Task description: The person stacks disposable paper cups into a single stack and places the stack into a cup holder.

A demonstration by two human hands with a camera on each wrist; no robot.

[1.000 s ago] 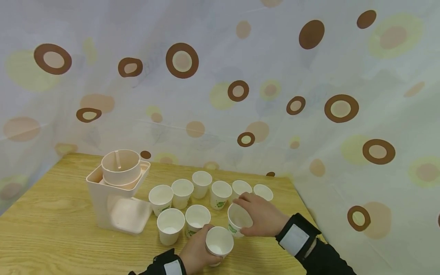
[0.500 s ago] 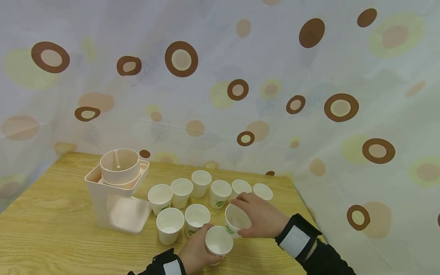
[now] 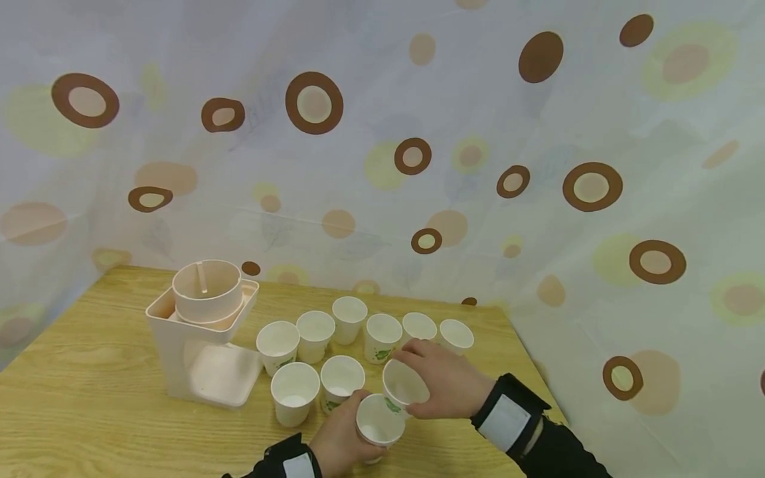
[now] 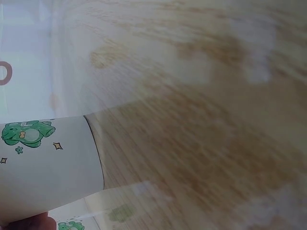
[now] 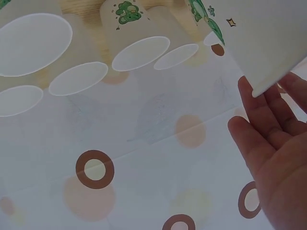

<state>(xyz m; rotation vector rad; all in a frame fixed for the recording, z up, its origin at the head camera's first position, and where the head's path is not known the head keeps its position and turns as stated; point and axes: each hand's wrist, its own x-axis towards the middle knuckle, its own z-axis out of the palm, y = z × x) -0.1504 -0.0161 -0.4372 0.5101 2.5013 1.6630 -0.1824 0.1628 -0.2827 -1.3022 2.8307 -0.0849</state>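
Observation:
My left hand (image 3: pixel 340 435) grips a white paper cup (image 3: pixel 380 419) near the table's front, its mouth facing up. A second paper cup (image 3: pixel 406 386) is in my right hand (image 3: pixel 447 382), thumb and fingers around its upper part. This cup tilts slightly and overlaps the left cup's rim in the head view. In the left wrist view, a green cartoon animal decorates the cup (image 4: pixel 53 167), with a fingertip at its lower edge. The right wrist view has the right hand's fingers (image 5: pixel 259 143) close to the rim of its cup (image 5: pixel 268 38).
Several upright paper cups, such as a front one (image 3: pixel 295 395) and a back one (image 3: pixel 349 320), stand behind and left of the hands. Further left is a cream-coloured stand (image 3: pixel 173 358) with a round container (image 3: pixel 206 302) on top. A dotted curtain (image 3: pixel 358 199) hangs behind the wooden table (image 3: pixel 89 398).
My right hand has moved left and slightly toward me with its cup, bringing it closer over the left hand's cup. The left hand has stayed in place.

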